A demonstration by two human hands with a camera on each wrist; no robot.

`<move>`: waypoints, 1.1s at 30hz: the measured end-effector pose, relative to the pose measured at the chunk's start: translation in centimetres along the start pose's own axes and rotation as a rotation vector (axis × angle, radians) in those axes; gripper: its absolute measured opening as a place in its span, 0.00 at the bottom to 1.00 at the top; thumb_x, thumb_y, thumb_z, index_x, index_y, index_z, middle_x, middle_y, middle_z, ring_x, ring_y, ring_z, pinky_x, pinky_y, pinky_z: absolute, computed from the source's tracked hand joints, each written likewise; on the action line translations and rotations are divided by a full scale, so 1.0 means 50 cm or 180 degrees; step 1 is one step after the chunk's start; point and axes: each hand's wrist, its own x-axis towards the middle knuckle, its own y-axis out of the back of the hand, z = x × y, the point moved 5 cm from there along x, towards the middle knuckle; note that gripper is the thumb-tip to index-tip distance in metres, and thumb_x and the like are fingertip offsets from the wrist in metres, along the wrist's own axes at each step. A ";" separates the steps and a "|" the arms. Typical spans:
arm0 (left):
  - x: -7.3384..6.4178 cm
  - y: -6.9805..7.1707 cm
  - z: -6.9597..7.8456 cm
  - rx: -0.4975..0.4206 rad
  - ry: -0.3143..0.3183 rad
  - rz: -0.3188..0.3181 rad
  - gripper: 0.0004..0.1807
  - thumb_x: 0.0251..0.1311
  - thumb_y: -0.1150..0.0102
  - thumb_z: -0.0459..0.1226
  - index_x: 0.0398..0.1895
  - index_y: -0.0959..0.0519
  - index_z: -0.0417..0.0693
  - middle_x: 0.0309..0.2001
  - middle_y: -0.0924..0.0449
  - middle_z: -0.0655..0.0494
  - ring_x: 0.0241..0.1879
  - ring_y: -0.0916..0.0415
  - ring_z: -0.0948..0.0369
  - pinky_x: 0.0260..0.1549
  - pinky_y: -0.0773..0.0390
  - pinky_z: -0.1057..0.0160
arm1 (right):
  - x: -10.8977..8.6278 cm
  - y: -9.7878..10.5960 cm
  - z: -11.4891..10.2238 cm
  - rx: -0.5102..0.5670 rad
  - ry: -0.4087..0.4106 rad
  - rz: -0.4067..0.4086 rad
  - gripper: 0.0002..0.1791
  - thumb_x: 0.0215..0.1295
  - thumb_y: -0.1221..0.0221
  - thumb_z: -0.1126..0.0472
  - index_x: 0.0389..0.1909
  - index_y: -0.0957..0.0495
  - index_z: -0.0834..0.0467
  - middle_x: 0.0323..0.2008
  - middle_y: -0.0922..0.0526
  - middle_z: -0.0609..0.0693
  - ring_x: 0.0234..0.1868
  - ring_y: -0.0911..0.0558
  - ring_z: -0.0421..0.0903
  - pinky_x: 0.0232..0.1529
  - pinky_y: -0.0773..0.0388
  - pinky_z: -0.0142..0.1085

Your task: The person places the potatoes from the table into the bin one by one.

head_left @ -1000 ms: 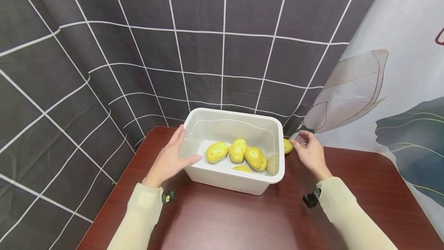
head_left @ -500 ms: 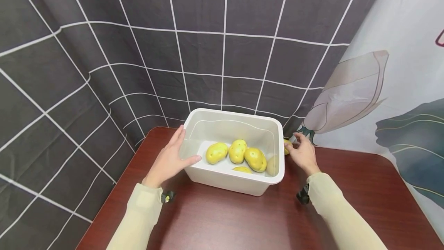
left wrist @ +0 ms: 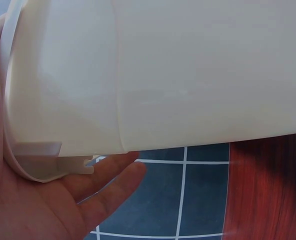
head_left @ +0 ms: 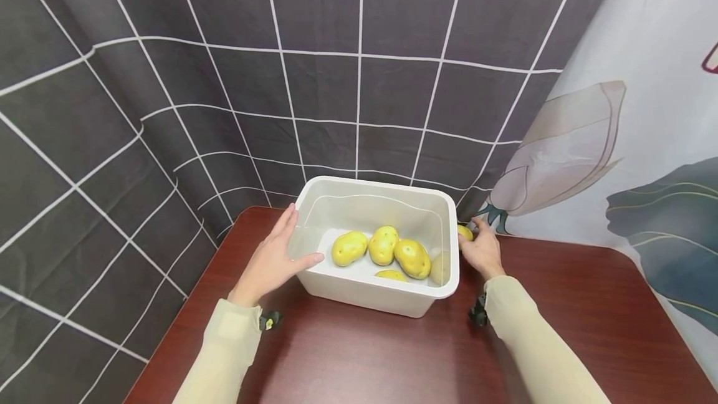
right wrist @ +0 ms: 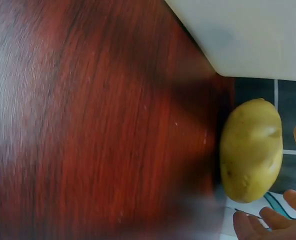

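A light grey plastic bin holds several yellow potatoes. My left hand rests at its left end, fingers extended along the outside and thumb over the near rim. In the left wrist view, the palm lies against the rim of the bin. Another potato lies on the table just outside the bin's right end. Around that potato, my right hand reaches with thumb and fingers spread. In the right wrist view, its fingertips show a gap from the potato.
The reddish-brown wooden table carries the bin near its back edge. Behind it hangs a dark curtain with white grid lines. A pale curtain with a leaf and flower print hangs at the right.
My right hand has moved left toward the bin's right end, coming in around the outside potato. The left hand, the bin and its potatoes have stayed in place.
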 end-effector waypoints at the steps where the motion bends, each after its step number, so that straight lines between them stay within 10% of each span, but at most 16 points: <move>1: 0.000 0.000 0.001 -0.0004 -0.0001 0.0001 0.61 0.54 0.37 0.68 0.81 0.51 0.43 0.81 0.59 0.57 0.72 0.39 0.45 0.64 0.36 0.37 | 0.001 -0.003 0.002 -0.0013 -0.0004 -0.0011 0.36 0.68 0.43 0.53 0.72 0.38 0.66 0.61 0.28 0.73 0.60 0.27 0.68 0.63 0.34 0.59; 33: 0.001 -0.003 -0.002 0.0011 0.0043 0.0011 0.61 0.54 0.37 0.68 0.81 0.51 0.44 0.81 0.59 0.59 0.72 0.38 0.45 0.64 0.36 0.37 | -0.008 -0.053 0.019 0.0008 -0.0188 -0.0110 0.41 0.65 0.41 0.51 0.73 0.42 0.66 0.63 0.33 0.72 0.60 0.32 0.65 0.62 0.35 0.59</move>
